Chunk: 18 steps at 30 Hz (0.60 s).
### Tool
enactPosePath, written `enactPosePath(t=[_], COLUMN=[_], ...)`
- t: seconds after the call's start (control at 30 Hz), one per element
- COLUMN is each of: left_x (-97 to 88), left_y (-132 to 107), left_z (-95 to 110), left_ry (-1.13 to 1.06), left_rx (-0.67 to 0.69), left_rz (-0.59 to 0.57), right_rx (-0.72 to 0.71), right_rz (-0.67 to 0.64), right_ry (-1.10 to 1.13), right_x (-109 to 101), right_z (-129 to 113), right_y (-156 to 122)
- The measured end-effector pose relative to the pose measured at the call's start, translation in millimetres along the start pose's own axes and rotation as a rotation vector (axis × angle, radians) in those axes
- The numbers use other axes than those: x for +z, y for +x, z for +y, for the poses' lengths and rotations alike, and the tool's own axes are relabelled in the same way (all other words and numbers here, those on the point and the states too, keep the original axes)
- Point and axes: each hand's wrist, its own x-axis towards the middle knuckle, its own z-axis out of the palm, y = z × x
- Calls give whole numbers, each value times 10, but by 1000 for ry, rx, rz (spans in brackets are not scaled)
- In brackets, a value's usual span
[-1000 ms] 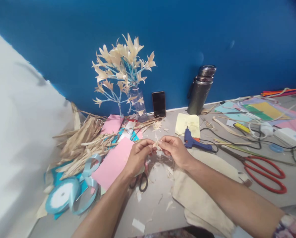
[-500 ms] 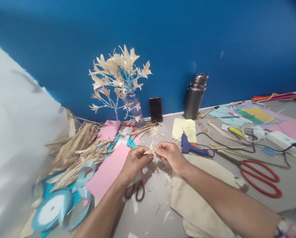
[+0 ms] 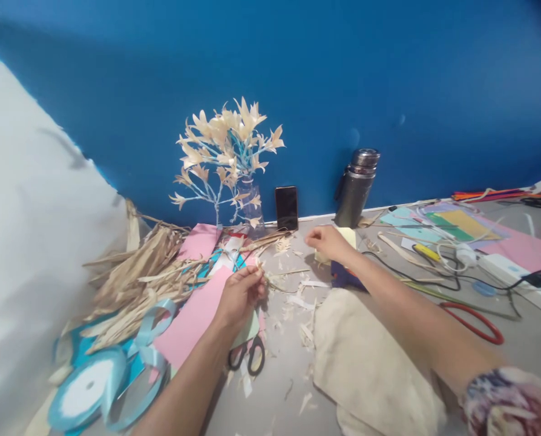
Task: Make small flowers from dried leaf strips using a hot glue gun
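Observation:
My left hand [image 3: 242, 290] is closed in a pinch on a small pale husk flower [image 3: 260, 266]; the fingers hide most of it. Farther forward, my right hand [image 3: 329, 242] hovers in front of the yellow paper [image 3: 347, 236], its fingers curled together. Anything within that pinch is too small to make out. Beneath my right forearm, the blue glue gun [image 3: 343, 277] is mostly covered. Black-handled scissors [image 3: 247, 357] lie below my left hand, close to a pink paper sheet [image 3: 193, 321].
Husk flowers [image 3: 227, 136] on blue stems stand in a clear bottle [image 3: 252, 206]. A phone [image 3: 287, 208] and a flask [image 3: 356, 189] are by the wall. Dried husks [image 3: 143, 266] and ribbon [image 3: 86, 387] lie left; cloth [image 3: 365, 357], red-handled scissors [image 3: 479, 324] and a power strip [image 3: 520, 278] right.
My right hand has let go of the flower and moved forward and right, over the glue gun. My left hand keeps the flower, slightly to the left. The view has shifted a little.

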Motion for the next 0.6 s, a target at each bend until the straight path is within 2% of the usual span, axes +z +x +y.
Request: enactPosePath(t=[0.13, 0.3, 0.43, 0.6], left_x=[-21, -9, 6, -3], left_y=[22, 3, -13, -3], left_z=[12, 27, 20, 3], left_ry=[-71, -59, -48, -54], left_rx=[-38, -38, -29, -27], left_rz=[41, 34, 13, 5], right_rx=[3, 32, 46, 23], right_rz=[-122, -186, -213, -237], right_ry=[-190, -308, -262, -80], right_x=[191, 312, 318, 249], right_z=[-25, -23, 42, 89], right_y=[157, 238, 262, 221])
